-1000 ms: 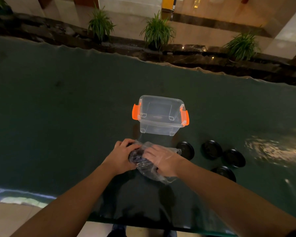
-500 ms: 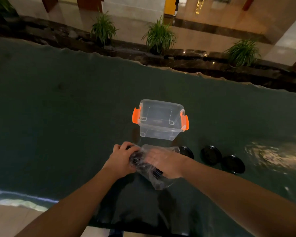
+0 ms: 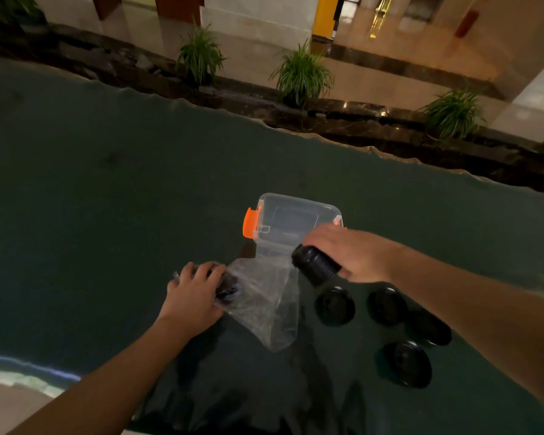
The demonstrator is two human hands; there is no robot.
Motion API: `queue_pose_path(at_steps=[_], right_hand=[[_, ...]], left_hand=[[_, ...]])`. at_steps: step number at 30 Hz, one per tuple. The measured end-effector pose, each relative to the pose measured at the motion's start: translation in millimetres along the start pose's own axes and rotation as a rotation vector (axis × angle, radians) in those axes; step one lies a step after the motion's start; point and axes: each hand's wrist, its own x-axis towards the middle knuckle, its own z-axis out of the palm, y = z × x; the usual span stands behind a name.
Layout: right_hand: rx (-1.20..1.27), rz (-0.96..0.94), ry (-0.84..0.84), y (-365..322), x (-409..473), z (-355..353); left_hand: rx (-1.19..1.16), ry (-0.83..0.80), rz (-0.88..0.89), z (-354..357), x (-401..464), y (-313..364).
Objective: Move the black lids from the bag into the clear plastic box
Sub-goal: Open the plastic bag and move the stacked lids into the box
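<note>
A clear plastic box [image 3: 291,224] with orange latches stands open in the middle of the dark table. Just in front of it lies a crumpled clear bag [image 3: 266,304]. My left hand [image 3: 193,291] presses down on the bag's left end, where some dark lids still show through the plastic. My right hand [image 3: 350,254] grips a stack of black lids [image 3: 316,265], held out of the bag beside the box's near right corner. Several loose black lids [image 3: 335,306] lie on the table to the right of the bag.
The dark table [image 3: 107,215] reaches far to the left and back, with a wavy far edge. Its near edge runs along the bottom left. Potted plants [image 3: 300,75] stand on a stone ledge beyond the table.
My right hand has come out of the bag with a stack of black lids and risen toward the box. The bag has sagged flat. My left hand still holds the bag's left end.
</note>
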Motion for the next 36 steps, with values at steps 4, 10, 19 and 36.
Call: queue_pose_path(at_steps=[4,10,19,36], right_hand=[[-0.186,0.007,-0.021,32.8,39.5,-27.1],[-0.243,0.037,-0.164,54.9,97.1,-11.0],[-0.172,-0.023,-0.228,55.9,145.5,61.5],[-0.111,0.037,-0.066,53.3,145.2,77.9]], left_hand=[[0.003,0.012,-0.02,6.5,-1.3,-1.9],[-0.029,0.012,-0.051,7.9,-3.5,0.3],[-0.097,-0.016,-0.053,11.2,-7.3,-2.4],[-0.112,-0.017,-0.062,14.3,-2.0,5.0]])
